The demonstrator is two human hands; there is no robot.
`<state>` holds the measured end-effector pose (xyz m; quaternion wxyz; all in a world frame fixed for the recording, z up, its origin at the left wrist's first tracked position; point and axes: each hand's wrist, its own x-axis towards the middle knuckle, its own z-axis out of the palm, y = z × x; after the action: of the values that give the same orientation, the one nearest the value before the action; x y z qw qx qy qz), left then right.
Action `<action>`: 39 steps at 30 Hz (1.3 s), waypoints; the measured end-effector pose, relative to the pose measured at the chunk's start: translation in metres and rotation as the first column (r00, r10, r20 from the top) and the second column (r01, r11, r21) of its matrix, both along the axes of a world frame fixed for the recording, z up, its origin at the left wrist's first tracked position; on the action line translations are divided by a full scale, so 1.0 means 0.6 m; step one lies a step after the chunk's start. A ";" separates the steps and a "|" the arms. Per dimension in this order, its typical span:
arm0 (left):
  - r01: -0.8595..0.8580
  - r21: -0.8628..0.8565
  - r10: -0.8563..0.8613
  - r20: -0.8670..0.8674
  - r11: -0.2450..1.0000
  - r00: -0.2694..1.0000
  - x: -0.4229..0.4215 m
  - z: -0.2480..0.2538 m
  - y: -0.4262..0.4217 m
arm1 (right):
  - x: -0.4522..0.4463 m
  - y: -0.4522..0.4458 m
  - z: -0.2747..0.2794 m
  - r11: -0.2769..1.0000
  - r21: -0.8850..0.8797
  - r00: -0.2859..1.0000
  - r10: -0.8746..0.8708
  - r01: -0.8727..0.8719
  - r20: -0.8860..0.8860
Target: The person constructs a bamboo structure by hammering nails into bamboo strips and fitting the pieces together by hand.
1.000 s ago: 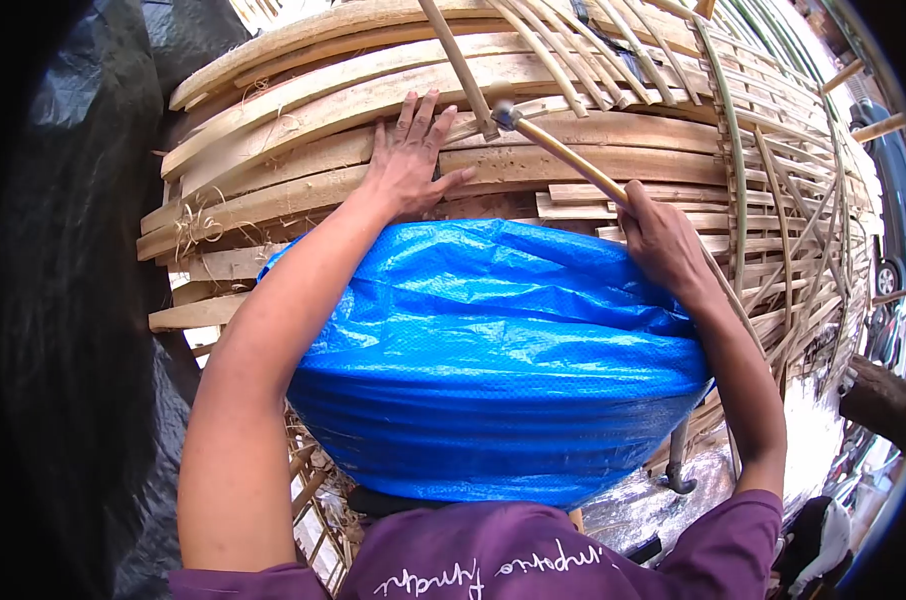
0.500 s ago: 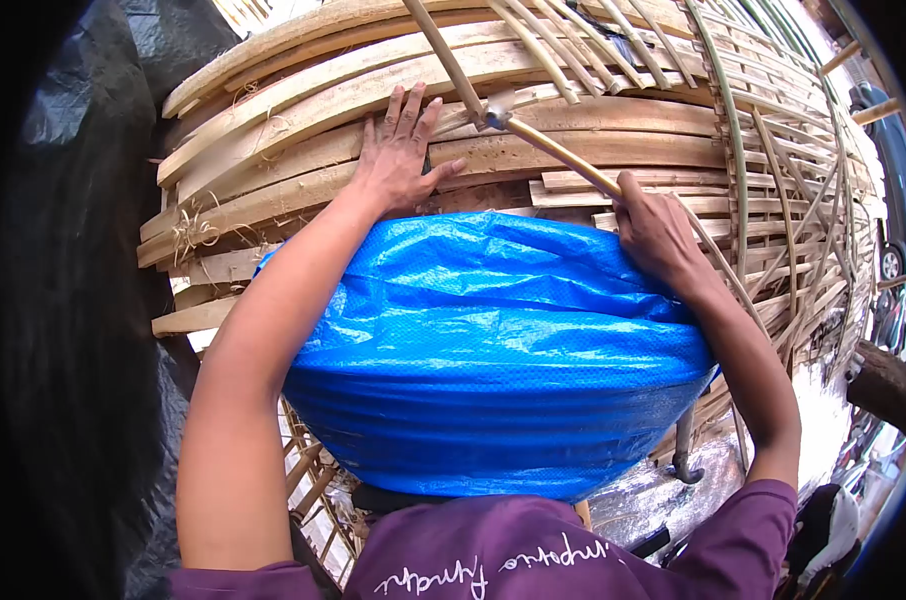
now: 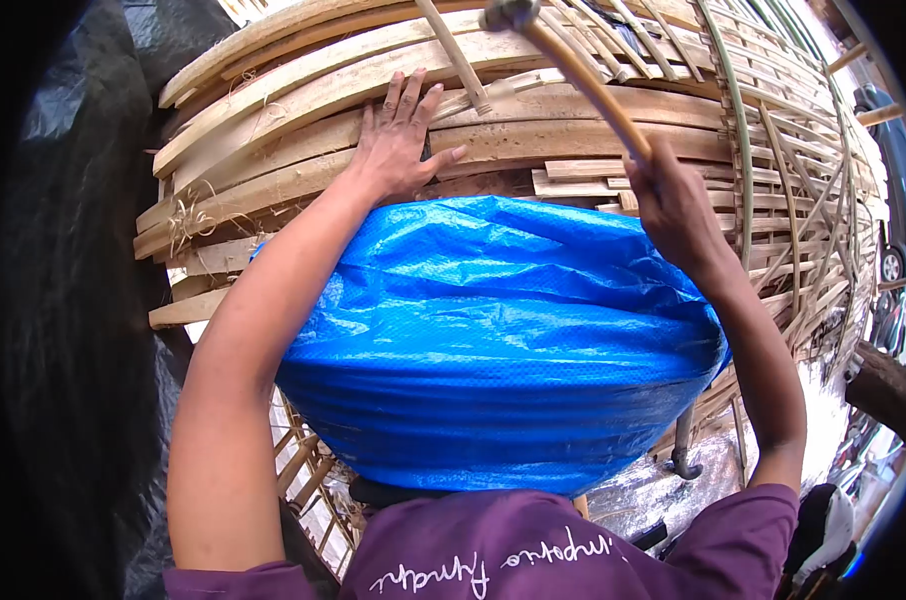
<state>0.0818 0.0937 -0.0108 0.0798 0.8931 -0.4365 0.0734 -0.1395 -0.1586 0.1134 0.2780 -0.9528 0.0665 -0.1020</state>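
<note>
My right hand [image 3: 670,200] is wrapped round the wooden handle of a hammer [image 3: 588,85]. The hammer's head is raised near the top of the view, above the wood. My left hand [image 3: 398,140] lies flat with fingers spread on the long wooden planks [image 3: 303,165], thumb pointing right. Just right of its fingertips, a narrow wooden strip [image 3: 453,55] runs across the planks, its lower end apart from the hammer. A blue plastic sheet [image 3: 503,330] covers my lap, below both hands.
Thin strips form a lattice [image 3: 793,190] at the right. Short wood pieces [image 3: 578,180] lie near my right hand. Dark plastic sheeting [image 3: 73,300] hangs at the left. A log end [image 3: 883,390] juts in at the right, and a vehicle [image 3: 893,200] stands beyond.
The hammer has lifted from the lower end of the crossing strip up toward the top of the view. My right hand rose slightly with it; my left hand stayed on the planks.
</note>
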 end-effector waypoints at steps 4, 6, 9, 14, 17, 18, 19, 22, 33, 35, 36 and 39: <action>-0.018 0.026 0.017 0.032 1.000 0.999 0.013 0.006 -0.002 | -0.025 -0.024 -0.061 0.953 -0.299 0.960 -0.047 -0.039 -0.276; -0.009 0.009 0.009 0.004 1.000 1.000 -0.002 -0.005 0.003 | -0.031 -0.009 -0.037 0.979 -0.202 0.949 -0.061 -0.002 -0.308; 0.003 -0.001 -0.003 0.013 1.000 1.000 0.004 0.000 -0.006 | -0.032 -0.019 -0.009 0.977 -0.214 0.953 -0.049 -0.017 -0.298; -0.007 0.031 0.007 -0.010 0.999 1.000 0.002 0.004 -0.003 | -0.032 0.002 0.077 0.995 -0.101 0.973 -0.049 0.027 -0.226; 0.002 -0.007 -0.002 0.017 1.000 1.000 0.000 0.002 -0.002 | -0.022 0.018 0.093 0.997 -0.032 0.996 -0.070 0.068 -0.050; 0.005 -0.006 -0.005 0.018 1.000 1.000 -0.001 0.000 -0.002 | -0.015 0.017 0.091 0.997 -0.007 0.997 -0.075 0.075 -0.020; -0.001 0.003 0.001 0.014 1.000 1.000 0.001 0.001 -0.003 | -0.010 0.011 0.068 0.996 -0.021 0.997 -0.082 0.082 0.006; -0.004 -0.003 0.004 0.023 1.000 1.000 0.004 -0.004 -0.005 | -0.009 -0.020 -0.032 0.989 -0.143 0.997 -0.051 0.041 -0.066; 0.050 -0.183 -0.016 0.184 0.982 0.983 -0.002 0.041 -0.021 | -0.080 -0.022 -0.007 0.977 -0.207 0.954 -0.108 0.050 -0.280; 0.042 -0.158 -0.023 0.121 0.987 0.992 0.002 0.047 -0.021 | -0.082 -0.019 0.010 0.978 -0.205 0.964 -0.101 0.049 -0.248; 0.029 -0.187 -0.032 -0.013 0.982 0.999 0.005 0.049 -0.020 | -0.079 -0.012 0.025 0.986 -0.144 0.962 -0.114 0.079 -0.248; 0.042 -0.213 -0.036 0.032 0.976 0.999 0.010 0.044 -0.024 | -0.063 0.008 0.070 0.992 -0.037 0.978 -0.127 0.122 -0.165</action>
<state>0.0875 0.0795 0.0159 0.1703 0.8696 -0.4446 0.1308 -0.1771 -0.1538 0.1557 0.2518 -0.9556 0.1478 -0.0397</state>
